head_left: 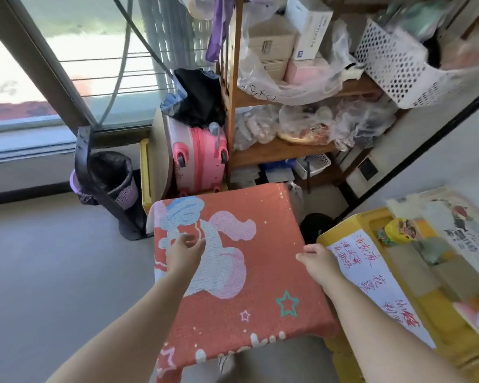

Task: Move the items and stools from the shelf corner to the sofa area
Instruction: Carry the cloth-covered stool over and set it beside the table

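Head view only. Under and between both hands: covered stool, seat facing up, draped in a coral cartoon cloth hanging past the near edge. Left hand over the left half of the cloth, fingers loosely curled, gripping nothing; touching or just above, cannot tell. Right hand at the right-hand edge, thumb lying on the cloth, fingers dropped over the side out of sight; grasping or merely resting, cannot tell. Probably spread to opposite sides for a balanced two-handed lift, cloth kept pinned to the seat. Top close to square, so no marked long axis; turned slightly, far edge toward the wooden shelf and pink suitcase beyond the fingertips, near edge back toward the wrists. Just outside the right hand: yellow box bearing a handwritten note. Beyond the left hand, well apart: black bin.
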Motion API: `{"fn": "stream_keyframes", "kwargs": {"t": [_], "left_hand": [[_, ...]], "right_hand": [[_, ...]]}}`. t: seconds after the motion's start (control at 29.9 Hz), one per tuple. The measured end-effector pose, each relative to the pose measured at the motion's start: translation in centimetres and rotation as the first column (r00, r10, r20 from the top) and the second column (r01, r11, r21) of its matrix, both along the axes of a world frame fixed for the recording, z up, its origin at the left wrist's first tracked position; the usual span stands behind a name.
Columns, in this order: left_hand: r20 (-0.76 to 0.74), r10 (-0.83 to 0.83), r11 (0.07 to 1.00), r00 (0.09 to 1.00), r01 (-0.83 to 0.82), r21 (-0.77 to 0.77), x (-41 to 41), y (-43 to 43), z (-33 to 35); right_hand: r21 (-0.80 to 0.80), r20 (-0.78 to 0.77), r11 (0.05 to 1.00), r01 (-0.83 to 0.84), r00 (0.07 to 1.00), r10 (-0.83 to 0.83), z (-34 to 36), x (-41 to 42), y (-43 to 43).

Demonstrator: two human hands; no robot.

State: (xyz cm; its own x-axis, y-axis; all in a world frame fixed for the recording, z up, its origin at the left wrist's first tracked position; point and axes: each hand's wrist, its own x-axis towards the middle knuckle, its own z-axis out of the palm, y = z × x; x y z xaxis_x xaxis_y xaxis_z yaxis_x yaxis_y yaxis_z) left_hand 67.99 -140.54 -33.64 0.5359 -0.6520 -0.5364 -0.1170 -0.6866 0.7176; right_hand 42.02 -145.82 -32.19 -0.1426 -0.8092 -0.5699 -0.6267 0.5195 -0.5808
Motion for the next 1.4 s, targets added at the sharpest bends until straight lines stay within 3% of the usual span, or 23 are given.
{"fn": "stream_keyframes", "kwargs": {"t": [0.2, 0.6, 0.84, 1.17, 1.4], "left_hand": [[0.031, 0.077, 0.992, 0.997, -0.080, 0.098, 2.4, -2.1, -3.4], [0.230, 0.159, 0.898, 0.960, -0.237, 0.370, 6.1, -1.1, -16.0], [0.320, 0.187, 0.867, 0.929, -0.309, 0.391, 6.2, -1.4, -18.7], [0.158, 0.347, 0.847, 0.925, -0.381, 0.371, 9.2, -1.3, -20.9], [0.062, 0.353, 0.855, 0.934, -0.349, 0.383, 9.6, 0.1, -20.1]], "right_hand": [[0.110, -0.052, 0.984, -0.138, 0.988, 0.144, -4.0, 1.3, -4.2], [0.196, -0.265, 0.977, -0.086, 0.954, 0.137, -15.9, -1.8, -9.8], [0.215, -0.303, 0.976, -0.027, 0.949, 0.093, -19.0, -2.1, -10.9], [0.341, -0.111, 0.924, 0.175, 0.983, -0.145, -21.1, -3.0, -13.2], [0.357, -0.110, 0.914, 0.191, 0.981, -0.162, -19.9, -3.1, -11.8]]}}
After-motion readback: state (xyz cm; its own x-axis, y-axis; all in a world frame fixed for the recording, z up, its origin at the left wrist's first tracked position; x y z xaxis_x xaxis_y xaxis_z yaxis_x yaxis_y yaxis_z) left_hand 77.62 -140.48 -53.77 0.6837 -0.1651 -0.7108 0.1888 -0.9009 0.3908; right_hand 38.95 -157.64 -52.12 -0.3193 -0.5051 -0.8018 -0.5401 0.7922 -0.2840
